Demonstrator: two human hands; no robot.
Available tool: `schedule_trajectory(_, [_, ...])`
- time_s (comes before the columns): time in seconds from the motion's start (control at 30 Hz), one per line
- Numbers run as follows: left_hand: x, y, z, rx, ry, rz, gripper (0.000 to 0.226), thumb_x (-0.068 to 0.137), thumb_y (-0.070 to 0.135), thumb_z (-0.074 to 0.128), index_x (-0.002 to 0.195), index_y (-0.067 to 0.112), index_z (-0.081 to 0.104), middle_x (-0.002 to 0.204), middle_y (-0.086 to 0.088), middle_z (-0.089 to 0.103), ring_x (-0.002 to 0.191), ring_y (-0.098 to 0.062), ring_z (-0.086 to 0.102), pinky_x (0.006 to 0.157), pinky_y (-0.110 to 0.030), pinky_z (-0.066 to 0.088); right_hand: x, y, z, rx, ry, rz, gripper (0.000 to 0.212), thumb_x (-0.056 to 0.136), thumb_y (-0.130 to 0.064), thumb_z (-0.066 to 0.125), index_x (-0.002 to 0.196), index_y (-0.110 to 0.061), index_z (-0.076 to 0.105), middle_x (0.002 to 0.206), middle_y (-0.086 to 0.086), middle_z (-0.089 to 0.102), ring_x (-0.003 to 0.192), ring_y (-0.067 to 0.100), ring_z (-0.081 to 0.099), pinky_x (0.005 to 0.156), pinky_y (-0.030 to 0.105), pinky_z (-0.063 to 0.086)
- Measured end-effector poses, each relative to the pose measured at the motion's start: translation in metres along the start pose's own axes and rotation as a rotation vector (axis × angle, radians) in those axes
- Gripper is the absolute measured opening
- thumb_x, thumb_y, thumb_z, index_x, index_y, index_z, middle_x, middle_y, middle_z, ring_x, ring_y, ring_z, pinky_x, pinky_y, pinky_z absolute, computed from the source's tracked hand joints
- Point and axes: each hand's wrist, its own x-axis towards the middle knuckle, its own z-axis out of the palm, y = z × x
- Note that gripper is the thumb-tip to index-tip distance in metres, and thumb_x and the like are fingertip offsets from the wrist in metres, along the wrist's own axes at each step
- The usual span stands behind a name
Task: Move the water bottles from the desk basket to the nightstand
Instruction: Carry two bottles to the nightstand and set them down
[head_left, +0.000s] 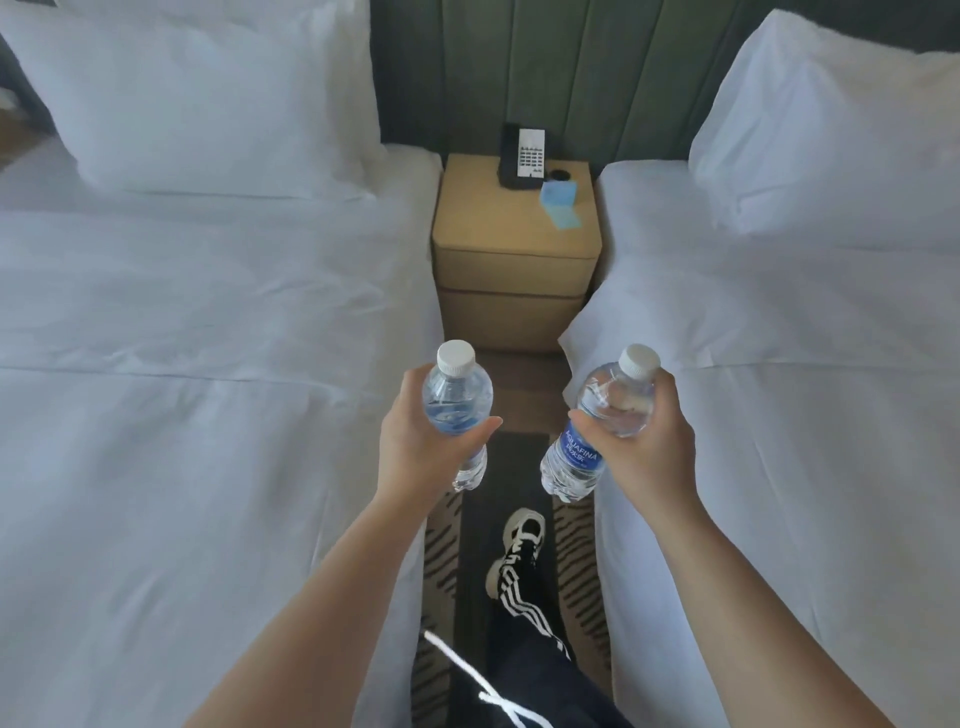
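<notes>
I hold two clear water bottles with white caps, both upright in the air in the aisle between two beds. My left hand (423, 447) is wrapped around the left bottle (457, 397). My right hand (647, 441) grips the right bottle (613, 410), which carries a blue label and tilts slightly. The tan nightstand (498, 228) stands straight ahead against the wall, well beyond both bottles. The desk basket is out of view.
On the nightstand sit a black phone (522, 156), a small dark round object (560, 174) and a blue notepad (562, 205) at the back right. White beds (208, 312) (779, 338) flank the narrow striped carpet aisle. My leg and shoe (519, 545) are below.
</notes>
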Motion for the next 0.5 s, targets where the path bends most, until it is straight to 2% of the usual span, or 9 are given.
schedule_trajectory(0.17, [0.121,-0.004,0.055,0.015,-0.021,0.017,0.072,0.052,0.062,0.076,0.112,0.052,0.039,0.101,0.033,0.055,0.095,0.007,0.057,0.071,-0.017,0.047,0.127,0.020,0.035,0.019,0.004,-0.019,0.067,0.065,-0.043,0.083,0.118,-0.035,0.043,0.097,-0.031,0.053,0.090,-0.021,0.052,0.059,0.001,0.040])
schedule_trajectory(0.3, [0.226,0.013,0.093,0.036,-0.019,0.019,0.070,0.055,0.053,0.081,0.110,0.055,0.037,0.099,0.038,0.054,0.093,0.013,0.055,0.069,-0.015,0.043,0.238,0.025,0.053,0.018,-0.023,-0.010,0.065,0.065,-0.041,0.083,0.116,-0.034,0.043,0.101,-0.020,0.058,0.085,-0.002,0.057,0.063,0.005,0.038])
schedule_trajectory(0.37, [0.274,0.024,0.109,0.036,0.011,0.017,0.072,0.056,0.049,0.084,0.113,0.050,0.040,0.099,0.032,0.056,0.092,0.007,0.057,0.068,-0.014,0.043,0.290,0.024,0.060,0.023,-0.035,-0.008,0.065,0.065,-0.040,0.084,0.116,-0.033,0.044,0.100,-0.020,0.058,0.087,0.003,0.058,0.065,0.009,0.040])
schedule_trajectory(0.5, [0.355,0.039,0.133,0.015,0.053,-0.001,0.073,0.058,0.046,0.085,0.118,0.039,0.043,0.104,0.023,0.058,0.094,0.001,0.059,0.068,-0.012,0.044,0.374,0.019,0.078,0.044,-0.067,-0.028,0.062,0.065,-0.039,0.083,0.111,-0.036,0.042,0.096,-0.028,0.055,0.084,-0.006,0.057,0.066,0.010,0.042])
